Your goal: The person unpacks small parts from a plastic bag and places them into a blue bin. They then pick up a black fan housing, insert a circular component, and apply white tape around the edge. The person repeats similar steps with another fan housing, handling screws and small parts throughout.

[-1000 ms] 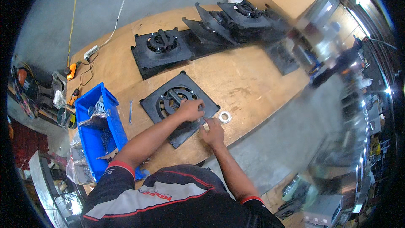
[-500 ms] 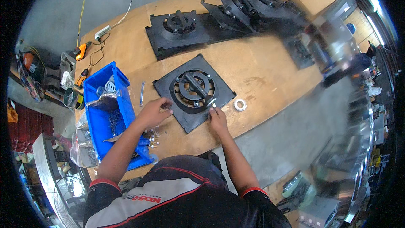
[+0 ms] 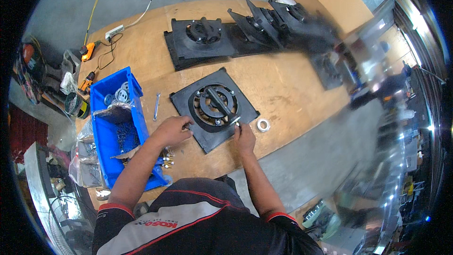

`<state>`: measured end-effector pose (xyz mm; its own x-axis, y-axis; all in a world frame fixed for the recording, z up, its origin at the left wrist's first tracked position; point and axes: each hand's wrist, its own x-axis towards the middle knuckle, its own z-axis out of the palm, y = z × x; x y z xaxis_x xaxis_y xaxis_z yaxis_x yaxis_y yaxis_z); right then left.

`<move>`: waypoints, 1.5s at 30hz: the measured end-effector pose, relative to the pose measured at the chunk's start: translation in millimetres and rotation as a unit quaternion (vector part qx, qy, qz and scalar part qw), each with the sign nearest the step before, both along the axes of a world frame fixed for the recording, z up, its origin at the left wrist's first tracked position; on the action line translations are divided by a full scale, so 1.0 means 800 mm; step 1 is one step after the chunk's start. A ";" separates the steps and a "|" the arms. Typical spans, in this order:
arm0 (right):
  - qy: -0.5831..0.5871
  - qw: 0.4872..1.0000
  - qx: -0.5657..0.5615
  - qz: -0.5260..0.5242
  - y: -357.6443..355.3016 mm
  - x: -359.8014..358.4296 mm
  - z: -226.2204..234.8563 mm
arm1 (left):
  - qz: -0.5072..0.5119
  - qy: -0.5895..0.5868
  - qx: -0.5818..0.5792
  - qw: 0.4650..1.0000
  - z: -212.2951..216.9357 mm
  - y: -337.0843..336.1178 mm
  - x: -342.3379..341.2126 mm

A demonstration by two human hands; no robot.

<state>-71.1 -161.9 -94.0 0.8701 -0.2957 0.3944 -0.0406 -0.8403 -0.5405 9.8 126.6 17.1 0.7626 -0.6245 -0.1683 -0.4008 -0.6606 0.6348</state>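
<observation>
Black plate (image 3: pixel 206 139) lies between left hand (image 3: pixel 171 132), loosely spread, and right hand (image 3: pixel 244 139), pinching a pale piece (image 3: pixel 237 123)

It's a wkshop: pwr drill (image 3: pixel 86 85), wrench (image 3: pixel 156 107) & parts bin (image 3: pixel 138 114) (blue) on wood bench (image 3: pixel 292 82).

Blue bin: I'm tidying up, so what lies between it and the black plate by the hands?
In the head view, a silver wrench lies on the table, with the left hand lower in the picture.
</observation>
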 end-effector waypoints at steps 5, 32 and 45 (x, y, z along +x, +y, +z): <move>0.159 0.820 0.544 -0.072 -0.007 0.020 -0.027 | -0.007 -0.006 -0.011 1.000 -0.004 0.006 0.000; -0.012 0.997 0.075 -0.029 0.011 0.008 0.011 | -0.023 -0.012 0.000 1.000 0.003 0.014 -0.001; 0.060 0.949 0.281 -0.128 0.015 0.019 -0.005 | -0.021 0.020 0.011 1.000 0.006 0.012 -0.001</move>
<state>-55.9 -150.0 -98.4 0.7696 -0.6384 0.0147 -0.2947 -0.3756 -0.8787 8.7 136.4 21.5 0.7280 -0.6521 -0.2117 -0.4039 -0.6573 0.6363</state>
